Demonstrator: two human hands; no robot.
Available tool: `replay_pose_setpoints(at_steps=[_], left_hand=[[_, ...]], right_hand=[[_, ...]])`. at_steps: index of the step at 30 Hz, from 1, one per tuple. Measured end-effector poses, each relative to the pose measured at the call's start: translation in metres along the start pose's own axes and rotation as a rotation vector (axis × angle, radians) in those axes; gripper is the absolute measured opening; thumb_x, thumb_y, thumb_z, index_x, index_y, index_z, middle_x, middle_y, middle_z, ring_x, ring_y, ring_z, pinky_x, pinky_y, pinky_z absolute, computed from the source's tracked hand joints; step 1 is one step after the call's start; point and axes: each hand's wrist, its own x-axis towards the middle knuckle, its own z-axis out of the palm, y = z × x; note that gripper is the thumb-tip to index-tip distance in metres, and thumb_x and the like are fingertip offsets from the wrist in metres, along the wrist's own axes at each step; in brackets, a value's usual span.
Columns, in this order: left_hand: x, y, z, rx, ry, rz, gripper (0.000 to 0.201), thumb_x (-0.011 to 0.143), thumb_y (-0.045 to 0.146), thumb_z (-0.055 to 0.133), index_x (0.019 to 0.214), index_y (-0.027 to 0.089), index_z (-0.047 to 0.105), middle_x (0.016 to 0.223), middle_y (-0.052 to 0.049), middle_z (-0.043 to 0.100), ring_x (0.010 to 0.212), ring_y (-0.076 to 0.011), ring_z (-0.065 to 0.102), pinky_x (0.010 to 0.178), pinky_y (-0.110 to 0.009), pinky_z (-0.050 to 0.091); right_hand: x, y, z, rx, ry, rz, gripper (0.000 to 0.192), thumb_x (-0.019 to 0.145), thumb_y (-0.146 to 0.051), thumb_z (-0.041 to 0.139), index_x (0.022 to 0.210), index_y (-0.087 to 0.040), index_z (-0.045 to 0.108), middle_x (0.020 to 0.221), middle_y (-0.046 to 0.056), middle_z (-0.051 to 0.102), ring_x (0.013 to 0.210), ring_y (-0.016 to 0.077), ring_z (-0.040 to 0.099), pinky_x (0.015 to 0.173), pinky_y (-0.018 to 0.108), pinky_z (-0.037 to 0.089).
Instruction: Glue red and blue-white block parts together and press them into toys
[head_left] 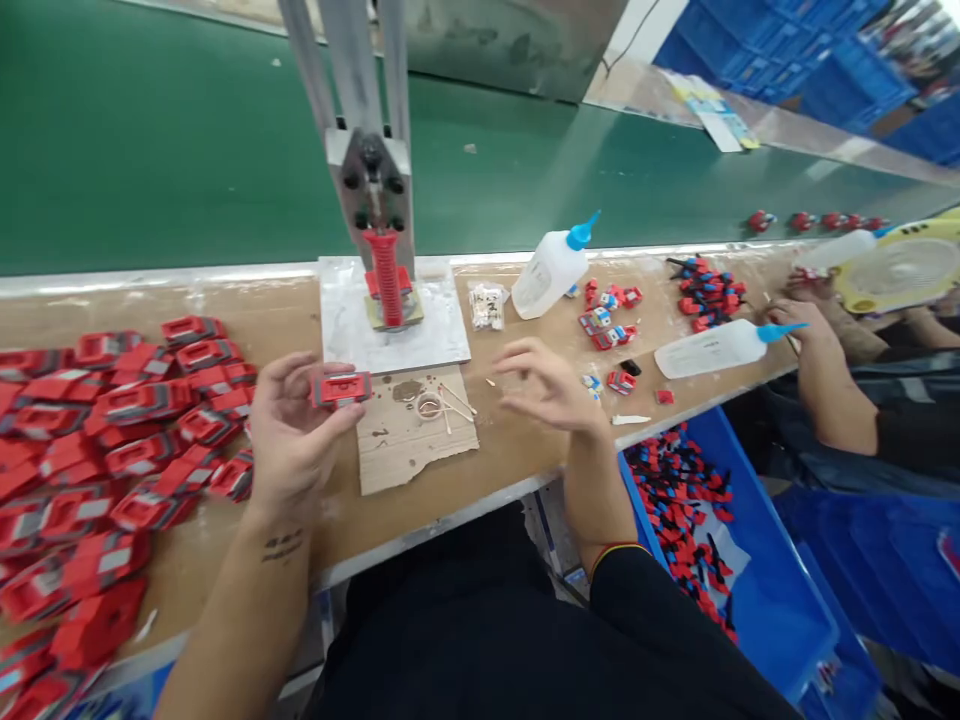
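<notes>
My left hand [292, 430] grips a red and grey plastic toy car body [341, 389] between thumb and fingers, above the left edge of a stained piece of cardboard [397, 465]. On the cardboard lie a small round dish [429, 406] and several cotton swabs [455, 403]. To the right, my right hand [544, 385] hovers over the table with fingers apart and nothing in them. A heap of similar red and grey car bodies [142, 400] covers the table at the left.
A press [375, 190] with a red spring stands on a white plate [345, 335] ahead. Squeeze bottles [551, 275] and small toy parts [607, 325] sit to the right. A blue bin [780, 610] holds red and black parts below the table edge. Another person's hands [806, 325] work at far right.
</notes>
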Motion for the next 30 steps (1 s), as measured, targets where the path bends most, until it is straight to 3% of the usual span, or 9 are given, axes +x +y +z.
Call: replay_pose_setpoints(at_steps=[2,3,5,8,11,19,22,25,30], left_hand=[[0.0,0.002,0.0,-0.056,0.031,-0.05,0.055,0.063,0.039,0.105,0.11,0.035,0.076,0.103,0.001,0.082,0.094,-0.02,0.078,0.081,-0.034,0.069],[-0.001,0.004,0.0,-0.079,0.043,-0.072,0.053,0.061,0.039,0.106,0.105,0.035,0.077,0.102,0.002,0.083,0.095,-0.0203,0.078,0.081,-0.034,0.069],[-0.001,0.009,0.001,-0.12,0.056,-0.109,0.053,0.057,0.038,0.107,0.102,0.036,0.079,0.1,0.003,0.084,0.096,-0.0193,0.079,0.08,-0.031,0.069],[0.0,0.014,0.005,-0.133,0.058,-0.118,0.055,0.053,0.036,0.108,0.101,0.037,0.081,0.099,0.002,0.084,0.101,-0.0189,0.078,0.079,-0.028,0.067],[0.001,0.016,0.008,-0.082,0.079,-0.097,0.057,0.051,0.04,0.108,0.101,0.041,0.082,0.099,0.002,0.084,0.098,-0.0218,0.078,0.076,-0.033,0.067],[-0.02,0.026,0.001,0.005,0.043,-0.007,0.05,0.067,0.04,0.101,0.112,0.042,0.079,0.104,0.001,0.083,0.094,-0.0227,0.079,0.082,-0.038,0.069],[-0.037,0.035,0.011,0.009,0.003,-0.023,0.045,0.073,0.039,0.098,0.113,0.038,0.08,0.103,-0.001,0.083,0.093,-0.0225,0.08,0.08,-0.034,0.07],[-0.053,0.041,0.031,-0.05,-0.124,-0.119,0.047,0.073,0.041,0.098,0.115,0.029,0.079,0.1,-0.007,0.083,0.089,-0.0237,0.082,0.076,-0.031,0.07],[-0.071,0.035,0.05,-0.162,-0.232,-0.271,0.055,0.072,0.043,0.099,0.119,0.024,0.078,0.107,-0.01,0.082,0.093,-0.0225,0.081,0.084,-0.031,0.068]], right_hand=[[-0.039,0.006,-0.033,-0.255,0.301,0.225,0.023,0.098,-0.035,0.069,0.117,-0.024,0.073,0.118,0.01,0.074,0.103,0.0242,0.069,0.086,0.038,0.058],[-0.056,0.008,-0.047,-0.404,0.34,0.355,0.02,0.099,-0.033,0.066,0.113,-0.022,0.074,0.116,0.012,0.075,0.106,0.027,0.068,0.091,0.042,0.057],[-0.082,0.014,-0.065,-0.629,0.2,0.587,0.021,0.1,-0.03,0.063,0.111,-0.018,0.076,0.115,0.016,0.077,0.111,0.0324,0.067,0.099,0.047,0.053],[-0.091,0.023,-0.066,-0.747,-0.174,0.773,0.03,0.102,-0.03,0.058,0.122,-0.014,0.074,0.124,0.02,0.077,0.12,0.0367,0.064,0.104,0.049,0.049],[-0.08,0.034,-0.056,-0.724,-0.316,0.805,0.029,0.102,-0.024,0.055,0.123,-0.013,0.073,0.124,0.022,0.076,0.121,0.0355,0.064,0.102,0.045,0.049],[-0.075,0.06,-0.058,-0.551,-0.234,0.713,0.026,0.098,-0.016,0.057,0.119,-0.012,0.072,0.121,0.019,0.073,0.115,0.0267,0.067,0.104,0.038,0.051],[-0.071,0.046,-0.038,-0.236,0.082,0.554,0.032,0.105,-0.03,0.051,0.129,-0.015,0.066,0.116,0.014,0.072,0.1,0.0216,0.069,0.092,0.037,0.057],[-0.055,0.015,0.005,0.431,0.438,0.303,0.039,0.103,-0.054,0.058,0.128,-0.025,0.064,0.091,0.001,0.068,0.071,0.0148,0.064,0.068,0.029,0.057],[-0.025,-0.045,0.072,0.992,0.481,0.267,0.034,0.089,-0.057,0.078,0.107,-0.029,0.074,0.105,0.003,0.069,0.071,0.0126,0.068,0.06,0.026,0.059]])
